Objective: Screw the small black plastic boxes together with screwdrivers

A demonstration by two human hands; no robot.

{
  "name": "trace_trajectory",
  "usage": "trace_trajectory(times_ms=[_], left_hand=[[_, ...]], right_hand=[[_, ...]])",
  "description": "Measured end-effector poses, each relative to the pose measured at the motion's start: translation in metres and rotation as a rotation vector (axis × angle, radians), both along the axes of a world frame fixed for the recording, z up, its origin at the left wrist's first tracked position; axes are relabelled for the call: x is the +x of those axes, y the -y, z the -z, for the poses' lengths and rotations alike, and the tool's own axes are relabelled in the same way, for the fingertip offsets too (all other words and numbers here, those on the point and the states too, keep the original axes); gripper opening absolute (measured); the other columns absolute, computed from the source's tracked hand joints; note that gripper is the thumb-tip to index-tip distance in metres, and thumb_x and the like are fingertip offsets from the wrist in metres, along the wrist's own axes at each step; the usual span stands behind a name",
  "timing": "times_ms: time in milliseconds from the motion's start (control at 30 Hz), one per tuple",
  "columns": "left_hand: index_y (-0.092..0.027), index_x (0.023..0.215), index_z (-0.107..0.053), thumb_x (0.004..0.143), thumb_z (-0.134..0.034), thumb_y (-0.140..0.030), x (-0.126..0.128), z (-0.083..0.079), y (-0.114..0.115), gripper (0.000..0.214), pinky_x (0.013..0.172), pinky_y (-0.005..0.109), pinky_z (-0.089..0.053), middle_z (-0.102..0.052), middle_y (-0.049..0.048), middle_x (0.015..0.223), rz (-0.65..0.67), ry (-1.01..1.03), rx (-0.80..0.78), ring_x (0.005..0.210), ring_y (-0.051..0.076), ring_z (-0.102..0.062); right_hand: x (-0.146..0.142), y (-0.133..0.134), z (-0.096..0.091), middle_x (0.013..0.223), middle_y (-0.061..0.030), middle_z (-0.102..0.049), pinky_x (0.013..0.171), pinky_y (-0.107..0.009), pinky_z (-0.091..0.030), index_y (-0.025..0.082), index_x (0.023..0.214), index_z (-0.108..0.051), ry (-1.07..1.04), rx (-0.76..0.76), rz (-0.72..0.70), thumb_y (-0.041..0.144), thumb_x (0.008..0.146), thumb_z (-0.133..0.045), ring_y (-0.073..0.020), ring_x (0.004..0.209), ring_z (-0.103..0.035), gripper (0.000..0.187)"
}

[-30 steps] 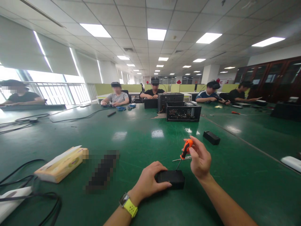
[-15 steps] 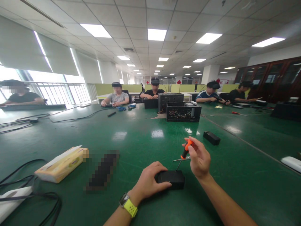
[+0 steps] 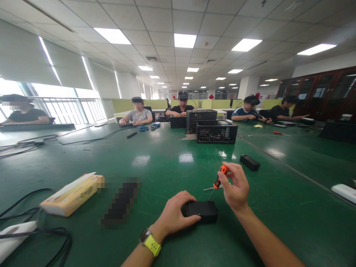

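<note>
Right hand (image 3: 236, 185) has shifted its pinch on the orange-black screwdriver (image 3: 218, 181), tip at the far-right corner of the black box (image 3: 205, 212) my-side-up? no: that the left hand (image 3: 175, 212) grips toward the near edge of the worktop (image 3: 161, 167), so yeah, slanted pressure could skid it off.

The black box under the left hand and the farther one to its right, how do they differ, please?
The held box is gripped by the left hand; the farther box lies untouched. The orange screwdriver reaches the held box's top, not the farther box. Both are black and oblong.
</note>
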State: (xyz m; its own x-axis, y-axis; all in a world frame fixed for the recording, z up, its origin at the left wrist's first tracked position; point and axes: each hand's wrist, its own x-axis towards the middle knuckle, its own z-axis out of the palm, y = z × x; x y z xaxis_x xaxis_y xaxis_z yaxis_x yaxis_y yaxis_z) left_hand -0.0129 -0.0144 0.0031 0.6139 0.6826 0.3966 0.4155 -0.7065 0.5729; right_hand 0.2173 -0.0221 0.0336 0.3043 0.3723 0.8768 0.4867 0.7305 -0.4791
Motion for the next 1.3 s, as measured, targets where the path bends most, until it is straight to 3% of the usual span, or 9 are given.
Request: trace_trajectory(times_ms=[133,300,533,700,867,967,1100,1300], left_hand=[[-0.02,0.102,-0.065,0.074,-0.079,-0.034,0.001,0.0007,-0.0021,0.034,0.079,0.03,-0.047,-0.066,0.0036,0.096,-0.006,-0.012,-0.001,0.088,0.021,-0.061],[-0.019,0.101,-0.066,0.075,-0.078,-0.034,0.0015,0.0003,-0.0018,0.033,0.079,0.03,-0.047,-0.065,0.0041,0.096,-0.008,-0.019,0.005,0.088,0.022,-0.061],[-0.019,0.102,-0.066,0.075,-0.077,-0.034,0.0,0.0,0.0003,0.033,0.08,0.03,-0.046,-0.066,0.0043,0.097,-0.006,-0.022,0.006,0.089,0.022,-0.061],[-0.019,0.101,-0.066,0.075,-0.077,-0.034,0.0011,-0.0003,0.0005,0.032,0.079,0.03,-0.046,-0.066,0.0042,0.096,-0.006,-0.026,0.003,0.089,0.022,-0.061],[-0.02,0.107,-0.065,0.074,-0.077,-0.032,-0.0007,-0.0038,0.0009,0.037,0.082,0.031,-0.047,-0.066,0.0041,0.101,-0.009,-0.044,-0.024,0.092,0.022,-0.062],[-0.021,0.112,-0.062,0.069,-0.078,-0.028,-0.0042,-0.0071,0.0006,0.046,0.084,0.031,-0.047,-0.066,0.0037,0.105,-0.018,-0.064,-0.049,0.094,0.022,-0.062],[-0.02,0.103,-0.064,0.07,-0.078,-0.027,-0.0074,-0.0083,-0.0003,0.037,0.08,0.03,-0.047,-0.066,0.0027,0.098,-0.031,-0.086,-0.051,0.089,0.021,-0.062],[-0.02,0.102,-0.064,0.07,-0.077,-0.027,-0.0078,-0.0055,-0.0002,0.034,0.08,0.03,-0.046,-0.066,0.0024,0.099,-0.028,-0.073,-0.05,0.089,0.021,-0.061]], right_hand=[[0.0006,-0.0003,0.0005,0.102,-0.0066,-0.066,0.066,-0.032,-0.056,0.023,0.122,-0.064,-0.034,-0.058,-0.062,0.019,0.093,-0.052,-0.0172,0.082,-0.065,0.031],[0.0001,0.0012,-0.0012,0.102,-0.0061,-0.061,0.064,-0.031,-0.055,0.024,0.117,-0.066,0.014,-0.008,-0.009,0.02,0.084,-0.067,-0.018,0.084,-0.062,0.033],[-0.0001,0.0006,0.0041,0.105,-0.006,-0.065,0.067,-0.034,-0.056,0.026,0.124,-0.061,-0.085,-0.062,-0.129,0.019,0.093,-0.054,-0.0177,0.081,-0.066,0.033],[0.0001,0.0003,-0.0008,0.102,-0.0049,-0.059,0.064,-0.029,-0.054,0.025,0.114,-0.067,-0.014,0.005,-0.021,0.017,0.084,-0.067,-0.0166,0.084,-0.06,0.031],[-0.0015,0.0039,-0.0057,0.101,-0.0054,-0.061,0.065,-0.03,-0.053,0.026,0.124,-0.064,-0.02,-0.034,-0.042,0.017,0.093,-0.054,-0.016,0.082,-0.061,0.034],[-0.0009,0.0033,-0.0043,0.103,-0.006,-0.06,0.066,-0.031,-0.053,0.026,0.124,-0.064,-0.004,-0.014,-0.038,0.018,0.092,-0.056,-0.0173,0.085,-0.061,0.034],[0.0002,0.0013,-0.0012,0.1,-0.0053,-0.06,0.065,-0.031,-0.052,0.026,0.122,-0.066,0.011,0.003,0.012,0.018,0.087,-0.064,-0.0173,0.084,-0.06,0.036],[0.0003,0.0006,0.0032,0.106,-0.0068,-0.067,0.072,-0.035,-0.056,0.025,0.123,-0.063,-0.086,-0.058,-0.076,0.019,0.093,-0.053,-0.0192,0.088,-0.066,0.031]])
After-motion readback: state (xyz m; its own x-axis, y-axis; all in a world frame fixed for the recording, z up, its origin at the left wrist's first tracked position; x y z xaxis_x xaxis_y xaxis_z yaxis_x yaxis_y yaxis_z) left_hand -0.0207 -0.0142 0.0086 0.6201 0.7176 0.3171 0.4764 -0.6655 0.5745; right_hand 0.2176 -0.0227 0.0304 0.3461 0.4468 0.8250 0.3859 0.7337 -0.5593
